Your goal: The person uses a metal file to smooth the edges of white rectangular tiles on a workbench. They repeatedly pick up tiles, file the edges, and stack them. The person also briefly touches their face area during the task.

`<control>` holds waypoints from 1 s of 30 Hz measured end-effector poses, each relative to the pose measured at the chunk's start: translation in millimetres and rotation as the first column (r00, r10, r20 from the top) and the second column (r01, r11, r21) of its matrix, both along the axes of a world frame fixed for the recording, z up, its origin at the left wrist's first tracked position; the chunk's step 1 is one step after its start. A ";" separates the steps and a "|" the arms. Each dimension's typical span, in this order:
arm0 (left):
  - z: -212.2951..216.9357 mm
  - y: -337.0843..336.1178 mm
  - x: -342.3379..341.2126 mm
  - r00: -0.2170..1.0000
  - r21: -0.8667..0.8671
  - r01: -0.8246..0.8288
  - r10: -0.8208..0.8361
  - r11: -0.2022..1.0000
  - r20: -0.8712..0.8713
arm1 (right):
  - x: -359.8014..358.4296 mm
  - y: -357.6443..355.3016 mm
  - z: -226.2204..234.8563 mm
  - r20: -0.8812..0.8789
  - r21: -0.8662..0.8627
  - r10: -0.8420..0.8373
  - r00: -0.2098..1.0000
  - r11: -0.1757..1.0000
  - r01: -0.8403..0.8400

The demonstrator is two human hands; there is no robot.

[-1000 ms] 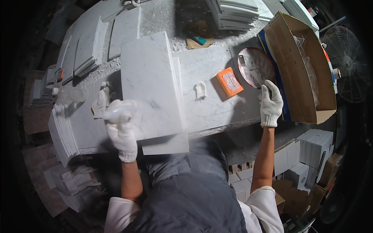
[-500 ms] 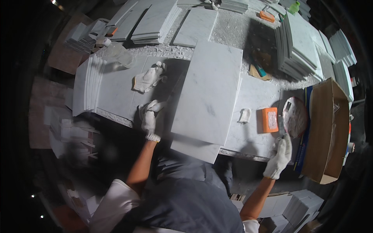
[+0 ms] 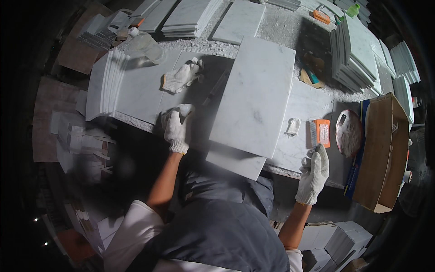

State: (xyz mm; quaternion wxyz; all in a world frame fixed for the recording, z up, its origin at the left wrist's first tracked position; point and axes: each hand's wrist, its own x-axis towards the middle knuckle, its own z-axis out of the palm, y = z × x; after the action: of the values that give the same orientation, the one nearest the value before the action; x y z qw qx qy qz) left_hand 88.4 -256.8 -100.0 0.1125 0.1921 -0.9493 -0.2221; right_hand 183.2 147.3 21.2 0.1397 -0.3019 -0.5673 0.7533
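My right hand point(image 3: 313, 176), in a white knit glove, has its fingers stretched out; their tips reach the lower edge of an orange block point(image 3: 322, 133) with a pale face and a grey, bristle-like side. To the left, my left hand point(image 3: 176, 129), also gloved, is curled at the table's front edge; a pale bit shows at its fingertips, too unclear to name. Between my hands a large white marble slab point(image 3: 253, 97) lies over a smaller pale slab point(image 3: 235, 162). A spare white glove point(image 3: 180, 78) rests beyond my left hand. A small white piece of cloth point(image 3: 293, 127) lies beside the block.
An oval dish of whitish paste point(image 3: 349, 133) stands right, against an open cardboard box point(image 3: 378, 152). Stacked slabs point(image 3: 355, 56) rise at the far right, more slabs point(image 3: 190, 18) at the back. A clear plastic bottle point(image 3: 147, 47) lies far left near upright slabs point(image 3: 106, 86).
My right hand has shifted left, from the dish to the orange block, whose bristle-like side now shows. My left hand stays curled. The view has shifted slightly.
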 end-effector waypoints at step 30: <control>111.7 290.8 83.9 0.839 0.902 -0.280 -0.541 -0.329 0.063 | 15.9 82.8 8.2 0.322 0.281 0.220 0.921 0.906 -0.315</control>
State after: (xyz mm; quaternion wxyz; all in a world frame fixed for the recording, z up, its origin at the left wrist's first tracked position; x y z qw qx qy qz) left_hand 172.2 34.0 11.7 -0.3657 0.1279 -0.3675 -0.8455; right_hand 199.1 230.1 29.4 -0.0005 -0.2974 -0.7348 0.6096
